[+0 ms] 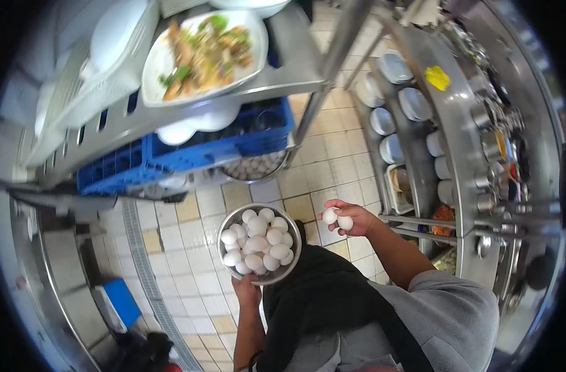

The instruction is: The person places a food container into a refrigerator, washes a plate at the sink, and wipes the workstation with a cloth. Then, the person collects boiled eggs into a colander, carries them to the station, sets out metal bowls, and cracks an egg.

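Note:
My left hand [246, 290] grips the near rim of a round metal bowl [296, 251] from below. White eggs [256, 245] are heaped inside the bowl. Out to the right, my right hand [357, 222] is closed around two eggs [337, 219], held in its fingers apart from the bowl. Most of my left fingers are hidden under the bowl.
A steel rack at upper left bears a square plate of food [202, 56] and blue crates [218, 152]. Below them is a large metal container of eggs [255, 166]. Steel shelves [413, 139] with stacked dishes line the right. A floor drain [148, 273] runs at left.

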The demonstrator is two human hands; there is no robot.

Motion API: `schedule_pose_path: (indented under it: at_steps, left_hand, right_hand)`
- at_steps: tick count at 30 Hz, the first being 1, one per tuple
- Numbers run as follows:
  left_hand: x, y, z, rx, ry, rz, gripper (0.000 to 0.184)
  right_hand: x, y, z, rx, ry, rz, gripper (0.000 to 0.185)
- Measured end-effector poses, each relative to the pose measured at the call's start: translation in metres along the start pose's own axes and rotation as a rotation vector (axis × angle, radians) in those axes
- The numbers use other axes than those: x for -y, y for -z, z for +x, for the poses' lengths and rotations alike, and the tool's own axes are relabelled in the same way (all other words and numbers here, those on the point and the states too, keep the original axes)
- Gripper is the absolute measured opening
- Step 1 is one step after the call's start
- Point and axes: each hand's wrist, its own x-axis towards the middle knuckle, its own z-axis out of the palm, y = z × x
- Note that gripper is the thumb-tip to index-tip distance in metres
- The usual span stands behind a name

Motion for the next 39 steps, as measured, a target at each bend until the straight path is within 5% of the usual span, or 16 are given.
schedule_pose_path:
  at_steps: [12,18,30,39]
  left_hand:
    - [0.035,-0.200,0.040,0.351,0.176,0.311,0.055]
    - [0.078,-0.335,0.060,0.455,0.233,0.316,0.063]
    - [0.074,-0.517,0.174,0.415,0.172,0.203,0.050]
    - [0.039,-0.647,0.293,0.174,0.079,0.272,0.042]
  right_hand:
    - [0.038,0.095,-0.182,-0.331,0.519,0.136,0.036]
    - [0.133,0.117,-0.235,-0.641,0.588,0.079,0.036]
    - [0.412,0.127,-0.154,-0.404,0.713,-0.137,0.033]
    - [0.485,0.174,-0.155,-0.652,0.689,0.051,0.042]
